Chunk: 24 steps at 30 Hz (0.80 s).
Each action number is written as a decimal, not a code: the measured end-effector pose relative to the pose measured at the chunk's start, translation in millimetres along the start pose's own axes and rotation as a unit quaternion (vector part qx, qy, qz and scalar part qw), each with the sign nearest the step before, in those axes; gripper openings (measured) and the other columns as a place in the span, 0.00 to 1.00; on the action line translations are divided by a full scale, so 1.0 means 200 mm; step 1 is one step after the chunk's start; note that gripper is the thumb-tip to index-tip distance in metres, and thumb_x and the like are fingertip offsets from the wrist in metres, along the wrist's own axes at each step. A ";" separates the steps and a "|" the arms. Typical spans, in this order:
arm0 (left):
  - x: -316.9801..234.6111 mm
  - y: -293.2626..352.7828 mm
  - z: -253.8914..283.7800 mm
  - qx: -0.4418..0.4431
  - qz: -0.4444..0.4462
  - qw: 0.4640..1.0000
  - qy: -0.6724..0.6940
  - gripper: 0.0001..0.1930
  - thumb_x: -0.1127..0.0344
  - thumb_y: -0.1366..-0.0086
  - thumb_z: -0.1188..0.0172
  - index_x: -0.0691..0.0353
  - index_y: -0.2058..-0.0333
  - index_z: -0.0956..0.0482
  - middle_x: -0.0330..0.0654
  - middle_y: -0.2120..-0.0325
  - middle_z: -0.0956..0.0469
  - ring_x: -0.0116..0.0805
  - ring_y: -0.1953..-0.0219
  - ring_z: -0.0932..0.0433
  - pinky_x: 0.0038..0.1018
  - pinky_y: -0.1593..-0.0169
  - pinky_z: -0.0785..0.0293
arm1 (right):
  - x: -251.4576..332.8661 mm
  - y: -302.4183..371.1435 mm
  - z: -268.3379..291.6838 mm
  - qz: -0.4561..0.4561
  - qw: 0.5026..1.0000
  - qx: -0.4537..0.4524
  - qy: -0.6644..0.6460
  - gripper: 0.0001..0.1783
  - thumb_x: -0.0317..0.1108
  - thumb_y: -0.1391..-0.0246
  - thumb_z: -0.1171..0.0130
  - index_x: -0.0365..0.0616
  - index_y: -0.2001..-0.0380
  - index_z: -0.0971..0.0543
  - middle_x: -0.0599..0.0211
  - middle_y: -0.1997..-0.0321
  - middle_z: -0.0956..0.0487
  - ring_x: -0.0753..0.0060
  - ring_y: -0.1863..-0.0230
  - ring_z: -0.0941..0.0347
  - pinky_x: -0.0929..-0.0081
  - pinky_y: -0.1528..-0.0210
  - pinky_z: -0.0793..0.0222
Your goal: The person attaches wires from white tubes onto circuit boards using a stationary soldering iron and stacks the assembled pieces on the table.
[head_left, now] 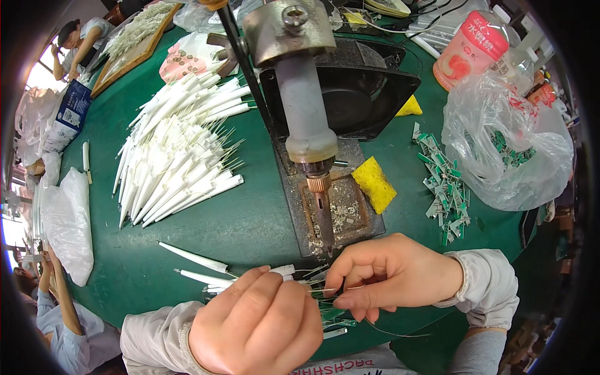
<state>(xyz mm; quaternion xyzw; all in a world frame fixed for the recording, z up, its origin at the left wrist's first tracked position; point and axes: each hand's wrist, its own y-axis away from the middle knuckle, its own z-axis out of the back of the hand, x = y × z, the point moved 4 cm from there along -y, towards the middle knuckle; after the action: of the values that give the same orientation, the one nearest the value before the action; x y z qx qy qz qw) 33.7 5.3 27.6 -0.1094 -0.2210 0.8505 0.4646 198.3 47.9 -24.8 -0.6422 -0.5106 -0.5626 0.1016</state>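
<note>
My left hand (pixel 256 322) is closed, its back toward me, and thin wires stick out from between its fingers toward my right hand. What else it holds is hidden. My right hand (pixel 400 275) pinches a small black piece (pixel 341 286) between thumb and fingers, close to the wire ends. A thin grey wire (pixel 400 335) trails below that hand. Just above both hands points the tip of an upright soldering iron (pixel 322 212). Loose white tapered tubes (pixel 194 257) with wire ends lie beyond my left hand. Small green circuit boards (pixel 334 320) show beneath my fingers.
A heap of white tubes (pixel 178 162) covers the left of the green table (pixel 250 212). Behind the iron stands a black fan (pixel 356 94). Yellow sponge (pixel 374 184), circuit boards (pixel 445 194), plastic bag (pixel 500 144) and pink-labelled bottle (pixel 469 50) are to the right. Other people sit left.
</note>
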 end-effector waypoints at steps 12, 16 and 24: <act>0.03 0.00 0.01 0.046 0.150 0.971 0.182 0.11 0.78 0.57 0.32 0.64 0.72 0.21 0.44 0.71 0.25 0.37 0.74 0.24 0.27 0.74 0.26 | 0.07 0.04 -0.02 0.241 0.921 -0.087 0.293 0.02 0.30 0.44 0.42 0.45 0.67 0.23 0.67 0.77 0.25 0.78 0.80 0.29 0.83 0.79 0.34; 0.13 0.02 -0.03 0.080 0.276 0.873 0.393 0.11 0.78 0.53 0.30 0.64 0.68 0.19 0.43 0.67 0.24 0.33 0.70 0.23 0.23 0.69 0.27 | 0.08 0.10 -0.08 0.466 0.690 -0.128 0.539 0.13 0.28 0.63 0.38 0.44 0.68 0.22 0.73 0.77 0.35 0.78 0.77 0.31 0.81 0.83 0.37; 0.15 0.08 -0.12 0.183 0.400 0.633 0.637 0.08 0.81 0.44 0.36 0.65 0.66 0.19 0.43 0.61 0.25 0.24 0.64 0.25 0.18 0.65 0.27 | 0.04 0.13 -0.13 0.569 0.429 -0.146 0.686 0.12 0.37 0.59 0.43 0.45 0.69 0.21 0.73 0.73 0.28 0.79 0.77 0.33 0.86 0.81 0.49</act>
<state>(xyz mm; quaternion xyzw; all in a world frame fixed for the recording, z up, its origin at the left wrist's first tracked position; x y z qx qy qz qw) 14.5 29.6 -1.3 -0.6143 0.3552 0.6952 0.1150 201.6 22.1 3.2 -0.1947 0.2987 -0.6986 0.6204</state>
